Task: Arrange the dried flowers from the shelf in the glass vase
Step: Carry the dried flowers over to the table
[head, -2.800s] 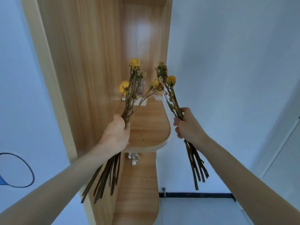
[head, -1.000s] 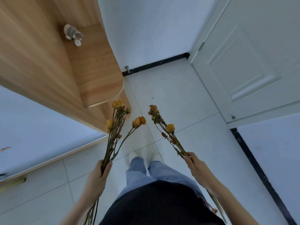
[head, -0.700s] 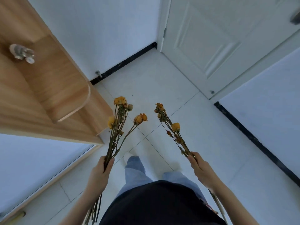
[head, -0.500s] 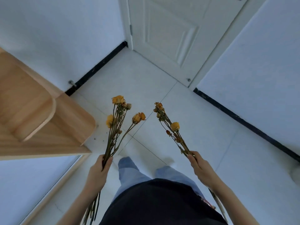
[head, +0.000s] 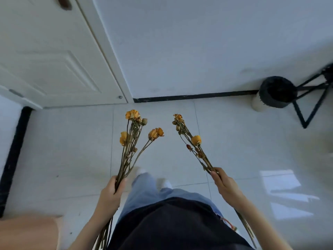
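Observation:
My left hand (head: 110,194) grips a bunch of dried flowers (head: 132,141) with yellow-orange heads, stems upright and trailing below the fist. A second, thinner bunch of dried flowers (head: 191,143) is held in my right hand (head: 224,185), tilted up and to the left. Both bunches are held over the white tiled floor, in front of my legs. No glass vase is in view. The shelf is only a wooden corner (head: 28,231) at the bottom left.
A white door (head: 46,56) stands at the upper left, a white wall with a black skirting strip (head: 194,96) ahead. A dark round pot (head: 277,92) on a black wire stand (head: 306,109) sits at the right by the wall.
The view has swung right, away from the wooden shelf, past the door to the wall and the pot. Both hands keep hold of their bunches in the same pose.

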Available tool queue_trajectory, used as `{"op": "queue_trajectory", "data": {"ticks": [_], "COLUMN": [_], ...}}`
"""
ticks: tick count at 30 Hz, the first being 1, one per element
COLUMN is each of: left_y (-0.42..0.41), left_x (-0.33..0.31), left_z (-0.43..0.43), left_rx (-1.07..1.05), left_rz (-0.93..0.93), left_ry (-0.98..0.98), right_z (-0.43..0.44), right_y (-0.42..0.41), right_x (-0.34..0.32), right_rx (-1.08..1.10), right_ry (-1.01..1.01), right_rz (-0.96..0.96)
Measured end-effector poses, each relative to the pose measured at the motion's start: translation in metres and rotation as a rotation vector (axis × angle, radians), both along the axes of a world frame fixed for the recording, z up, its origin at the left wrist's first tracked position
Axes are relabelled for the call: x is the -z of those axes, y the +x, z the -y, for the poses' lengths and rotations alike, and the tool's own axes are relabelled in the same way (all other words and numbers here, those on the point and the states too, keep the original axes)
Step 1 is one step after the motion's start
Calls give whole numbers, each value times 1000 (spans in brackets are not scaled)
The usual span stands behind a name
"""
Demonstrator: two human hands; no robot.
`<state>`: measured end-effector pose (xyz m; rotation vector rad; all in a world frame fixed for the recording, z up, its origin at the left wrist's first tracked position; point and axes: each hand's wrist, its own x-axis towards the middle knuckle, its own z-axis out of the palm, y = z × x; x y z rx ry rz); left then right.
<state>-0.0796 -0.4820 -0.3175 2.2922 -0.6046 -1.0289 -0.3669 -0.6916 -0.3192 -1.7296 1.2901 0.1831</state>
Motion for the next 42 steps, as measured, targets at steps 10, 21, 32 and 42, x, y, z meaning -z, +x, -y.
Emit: {"op": "queue_trajectory", "data": {"ticks": [10,21,32,42], "left_y": [9,-32,-182,-365], "left_x": [2,6,16,-6], "left_z": [207,452,594,690], "left_rx": [490,972,1205,1257], "left_rz": [-1,-76,-121,-133], "left_ry": [-7,64,123,79], "right_z": [35,105,159,252], "right_y": [-56,-85,-191,-355], "right_x": [10,-8,2,-6], "right_rx": [540,1041,1332,1385], "right_ry": [9,28,12,-13], "right_rz": [-14,-2,18,60]}}
